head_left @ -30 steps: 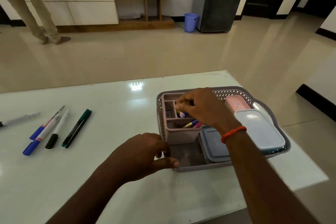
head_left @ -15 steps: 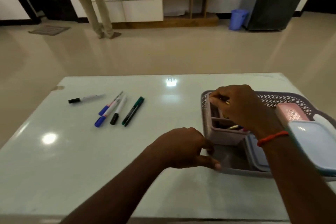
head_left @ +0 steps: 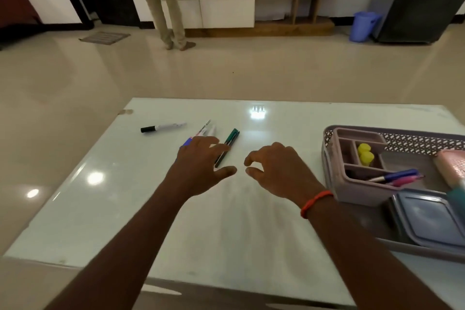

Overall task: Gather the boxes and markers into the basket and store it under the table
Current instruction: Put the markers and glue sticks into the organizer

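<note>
A grey basket (head_left: 329, 133) stands at the table's right edge. It holds a pink organiser (head_left: 352, 191) with yellow-capped items and markers, a grey lidded box (head_left: 430, 219) and a pink box (head_left: 450, 168). On the white table (head_left: 151, 209) lie a green marker (head_left: 230, 139), a black-capped marker (head_left: 162, 127) and two or three more markers (head_left: 203, 131) partly hidden under my left hand. My left hand (head_left: 201, 166) hovers with spread fingers over those markers, holding nothing. My right hand (head_left: 279, 171) hangs beside it with loosely curled fingers, empty.
A person in beige trousers (head_left: 163, 7) stands on the tiled floor near a TV unit (head_left: 239, 7). A blue bin (head_left: 363, 26) and a dark cabinet (head_left: 422, 0) stand at the back right.
Both hands left the basket and moved left across the table towards the loose markers. The view turned left, so the basket now sits at the right edge.
</note>
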